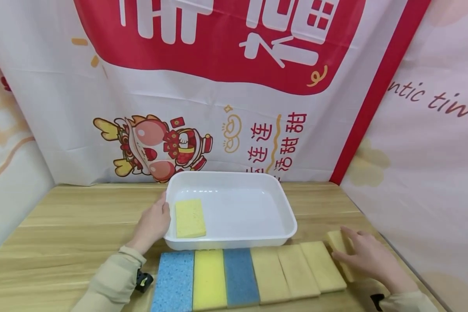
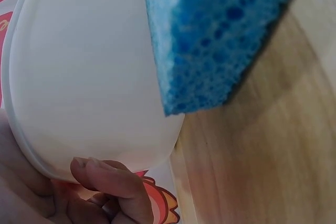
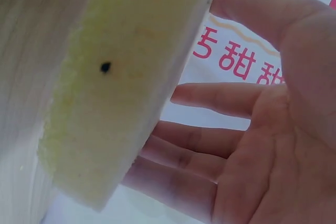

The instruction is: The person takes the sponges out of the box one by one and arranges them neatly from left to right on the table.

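My left hand grips the left rim of a white plastic tray, its fingers curled at the edge in the left wrist view. Inside the tray, at the left, lies a small yellow sponge. At the far right, my right hand holds a pale yellow sponge between thumb and fingers. The right wrist view shows this sponge close up, with a dark spot on one face. Whether it is lifted off the table I cannot tell.
In front of the tray stands a row of sponges: a speckled blue sponge, a bright yellow sponge, a darker blue sponge and several pale yellow ones. Printed cloth hangs behind the wooden table and at its sides.
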`<action>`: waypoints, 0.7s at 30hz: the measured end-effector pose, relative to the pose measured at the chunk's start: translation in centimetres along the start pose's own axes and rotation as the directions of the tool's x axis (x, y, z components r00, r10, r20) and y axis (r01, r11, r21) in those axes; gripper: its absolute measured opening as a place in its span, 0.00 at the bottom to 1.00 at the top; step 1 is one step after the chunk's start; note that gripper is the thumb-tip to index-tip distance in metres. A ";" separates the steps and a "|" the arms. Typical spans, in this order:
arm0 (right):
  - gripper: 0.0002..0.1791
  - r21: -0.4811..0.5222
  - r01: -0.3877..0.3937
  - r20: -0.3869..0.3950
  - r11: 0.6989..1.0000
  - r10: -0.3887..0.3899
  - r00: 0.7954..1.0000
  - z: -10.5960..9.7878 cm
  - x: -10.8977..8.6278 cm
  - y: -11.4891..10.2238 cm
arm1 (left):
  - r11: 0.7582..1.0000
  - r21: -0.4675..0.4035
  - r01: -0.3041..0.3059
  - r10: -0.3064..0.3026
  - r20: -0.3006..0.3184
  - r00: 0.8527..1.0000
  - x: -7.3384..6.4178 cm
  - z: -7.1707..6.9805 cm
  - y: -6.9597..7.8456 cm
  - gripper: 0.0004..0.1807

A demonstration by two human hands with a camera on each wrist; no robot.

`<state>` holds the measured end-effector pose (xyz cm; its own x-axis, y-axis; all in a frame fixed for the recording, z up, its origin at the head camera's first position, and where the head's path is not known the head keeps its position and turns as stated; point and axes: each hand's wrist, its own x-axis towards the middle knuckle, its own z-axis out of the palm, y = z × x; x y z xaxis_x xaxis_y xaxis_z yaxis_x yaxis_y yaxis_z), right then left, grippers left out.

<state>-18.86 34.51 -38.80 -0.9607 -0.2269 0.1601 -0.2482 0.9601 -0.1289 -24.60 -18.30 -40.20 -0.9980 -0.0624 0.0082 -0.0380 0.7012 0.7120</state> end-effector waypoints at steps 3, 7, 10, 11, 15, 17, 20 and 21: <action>0.40 0.020 0.021 -0.033 1.000 -0.021 0.999 0.1 0.1 0.2 | 1.000 -0.001 0.006 -0.006 0.000 1.000 0.1 0.0 0.0 0.31; 0.35 0.029 0.045 -0.056 0.999 -0.044 0.997 0.2 0.3 0.5 | 1.000 0.001 0.006 -0.006 -0.008 1.000 0.2 0.0 0.0 0.31; 0.34 0.021 0.049 -0.047 0.999 -0.048 0.998 0.3 0.4 0.6 | 1.000 0.001 0.004 -0.004 -0.013 1.000 0.3 0.1 0.0 0.31; 0.33 0.020 0.047 -0.042 0.999 -0.047 0.998 0.4 0.4 0.7 | 1.000 -0.002 0.006 -0.006 -0.012 1.000 0.2 0.1 0.0 0.31; 0.33 0.021 0.043 -0.001 0.999 -0.043 0.999 0.6 0.3 0.7 | 1.000 0.001 0.000 0.000 -0.015 1.000 0.2 0.0 0.0 0.31; 0.33 0.029 0.042 0.022 0.999 -0.043 0.999 0.6 0.3 0.7 | 1.000 0.001 -0.003 0.003 -0.014 1.000 0.1 0.0 0.0 0.30; 0.31 0.038 0.049 0.045 0.998 -0.050 0.998 0.9 0.2 0.7 | 1.000 0.005 -0.009 0.009 -0.020 1.000 0.1 0.0 0.1 0.30; 0.30 0.039 0.050 0.048 0.998 -0.052 0.997 1.0 0.2 0.7 | 1.000 0.006 -0.009 0.009 -0.020 1.000 0.0 0.0 0.1 0.30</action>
<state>-19.31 34.95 -39.80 -0.9513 -0.2842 0.1194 -0.3008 0.9403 -0.1589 -24.64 -18.23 -40.13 -0.9971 -0.0699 0.0289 -0.0290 0.7060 0.7076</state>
